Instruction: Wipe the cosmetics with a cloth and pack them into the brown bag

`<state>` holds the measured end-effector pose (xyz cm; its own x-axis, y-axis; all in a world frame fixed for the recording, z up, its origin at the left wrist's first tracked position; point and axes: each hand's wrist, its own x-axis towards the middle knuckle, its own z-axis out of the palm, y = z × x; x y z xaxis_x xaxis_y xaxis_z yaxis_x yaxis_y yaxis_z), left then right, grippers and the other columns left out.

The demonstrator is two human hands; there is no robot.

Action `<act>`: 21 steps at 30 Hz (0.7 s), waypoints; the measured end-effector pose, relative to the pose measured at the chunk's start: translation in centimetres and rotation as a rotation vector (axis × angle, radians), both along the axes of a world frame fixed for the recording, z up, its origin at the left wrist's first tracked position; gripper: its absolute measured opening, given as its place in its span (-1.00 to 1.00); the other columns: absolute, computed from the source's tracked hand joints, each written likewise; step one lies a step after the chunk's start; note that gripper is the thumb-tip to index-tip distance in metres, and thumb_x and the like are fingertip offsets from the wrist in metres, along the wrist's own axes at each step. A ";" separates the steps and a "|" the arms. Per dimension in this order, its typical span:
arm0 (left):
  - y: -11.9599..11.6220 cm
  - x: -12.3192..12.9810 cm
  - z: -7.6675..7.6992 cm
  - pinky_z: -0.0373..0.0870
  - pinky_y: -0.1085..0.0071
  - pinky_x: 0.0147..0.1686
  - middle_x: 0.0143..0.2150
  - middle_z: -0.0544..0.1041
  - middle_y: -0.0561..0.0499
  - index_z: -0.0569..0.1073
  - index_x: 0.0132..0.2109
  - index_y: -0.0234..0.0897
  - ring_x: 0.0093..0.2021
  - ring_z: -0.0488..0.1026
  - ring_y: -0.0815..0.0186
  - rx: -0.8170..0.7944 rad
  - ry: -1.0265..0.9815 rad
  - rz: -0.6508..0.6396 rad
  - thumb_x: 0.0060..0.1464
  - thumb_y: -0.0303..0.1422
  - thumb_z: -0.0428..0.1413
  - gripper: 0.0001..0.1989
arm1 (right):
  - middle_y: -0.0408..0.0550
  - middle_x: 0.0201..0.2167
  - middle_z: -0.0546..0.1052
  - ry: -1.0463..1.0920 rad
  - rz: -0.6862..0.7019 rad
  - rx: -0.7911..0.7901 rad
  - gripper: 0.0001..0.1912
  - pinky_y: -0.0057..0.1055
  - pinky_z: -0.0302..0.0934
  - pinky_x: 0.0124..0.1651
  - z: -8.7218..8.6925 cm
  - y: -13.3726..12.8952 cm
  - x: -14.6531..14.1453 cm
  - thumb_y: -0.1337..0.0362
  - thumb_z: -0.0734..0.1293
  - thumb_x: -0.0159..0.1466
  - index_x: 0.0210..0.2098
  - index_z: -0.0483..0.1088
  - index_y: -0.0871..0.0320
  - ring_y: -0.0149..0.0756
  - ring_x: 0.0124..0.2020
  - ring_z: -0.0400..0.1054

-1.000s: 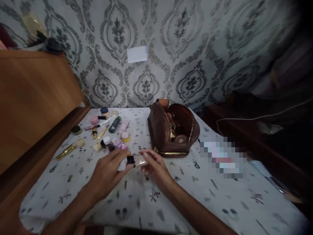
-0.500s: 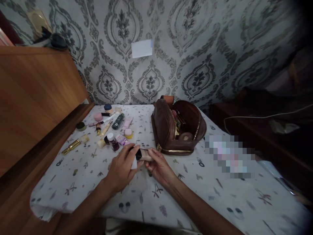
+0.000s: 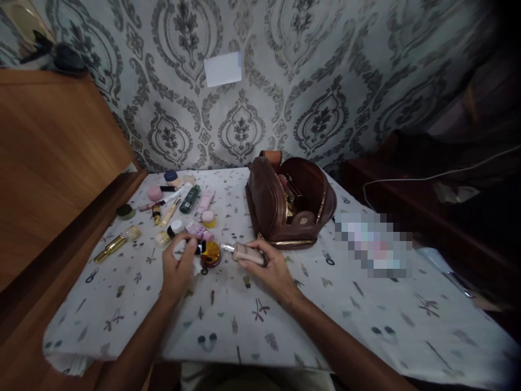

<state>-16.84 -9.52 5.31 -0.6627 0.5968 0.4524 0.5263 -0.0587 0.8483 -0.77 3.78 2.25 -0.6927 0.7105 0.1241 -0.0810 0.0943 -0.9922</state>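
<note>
My right hand [image 3: 274,269] grips a beige foundation bottle [image 3: 248,253] lying nearly level, its clear pump neck bare and pointing left. In my left hand [image 3: 179,269] are a white tissue [image 3: 179,248] and a black cap [image 3: 201,248], partly hidden by the fingers. On the cloth between both hands sits an amber round jar [image 3: 211,253], close to the cap; whether they touch I cannot tell. Just beyond my left hand are a white-lidded bottle [image 3: 176,227], mostly hidden, a purple-and-white tube [image 3: 200,230] and a small pink-lidded jar [image 3: 209,218].
An open brown leather bag [image 3: 280,228] with cosmetics inside stands beyond my right hand. Several cosmetics, including a green bottle [image 3: 190,199] and a gold tube [image 3: 109,248], lie at the left. A blurred-out item [image 3: 374,241] is at the right. A wooden cabinet [image 3: 52,136] borders the left side.
The cap has come off the foundation bottle, and my hands have moved apart. The amber jar now shows between them. The view has shifted slightly.
</note>
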 end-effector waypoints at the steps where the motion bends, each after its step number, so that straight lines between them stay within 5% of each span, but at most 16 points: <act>1: -0.1 -0.2 0.1 0.38 0.40 -0.20 -0.34 0.54 0.01 0.52 -0.28 -0.26 -0.24 0.46 0.28 0.008 -0.036 0.031 0.26 -0.21 0.04 -0.73 | -0.22 -0.51 0.37 0.002 -0.027 0.006 -0.66 -0.48 0.12 -0.42 0.1 0.1 0.1 0.09 0.51 0.01 -0.34 0.39 0.13 -0.38 -0.47 0.21; 7: 0.7 0.6 -0.3 0.29 0.50 -0.62 -0.43 0.56 -0.01 0.52 -0.29 -0.30 -0.52 0.45 0.34 0.003 -0.539 -0.029 0.07 0.02 0.16 -0.58 | -0.20 -0.53 0.36 0.000 0.011 -0.038 -0.64 -0.49 0.08 -0.48 0.2 -0.2 -0.1 0.04 0.51 0.01 -0.38 0.39 0.13 -0.41 -0.51 0.17; 11: 1.4 0.9 -0.6 0.19 0.54 -0.72 -0.45 0.57 -0.01 0.50 -0.30 -0.31 -0.59 0.42 0.36 -0.010 -0.784 -0.034 -0.15 0.08 0.28 -0.49 | -0.23 -0.56 0.32 0.001 0.073 -0.099 -0.60 -0.50 0.01 -0.53 0.3 -0.9 -0.2 -0.01 0.50 0.01 -0.38 0.37 0.12 -0.45 -0.57 0.11; 16: 1.1 0.9 -1.1 0.27 0.50 -0.62 -0.45 0.55 0.04 0.51 -0.24 -0.29 -0.59 0.36 0.41 -0.027 -0.700 -0.062 -0.01 0.03 0.23 -0.56 | -0.26 -0.57 0.27 0.015 0.096 -0.087 -0.60 -0.50 -0.01 -0.52 0.5 -1.1 -0.2 -0.01 0.50 0.02 -0.38 0.35 0.14 -0.48 -0.56 0.07; 21: 0.3 1.1 -0.9 0.40 0.35 -0.14 -0.27 0.56 -0.02 0.54 -0.21 -0.25 -0.21 0.47 0.25 -0.094 -0.146 -0.162 0.22 -0.15 0.09 -0.73 | -0.27 -0.57 0.26 -0.011 0.100 -0.056 -0.64 -0.50 0.00 -0.51 0.2 -1.1 -0.3 0.04 0.48 0.03 -0.39 0.33 0.13 -0.47 -0.56 0.07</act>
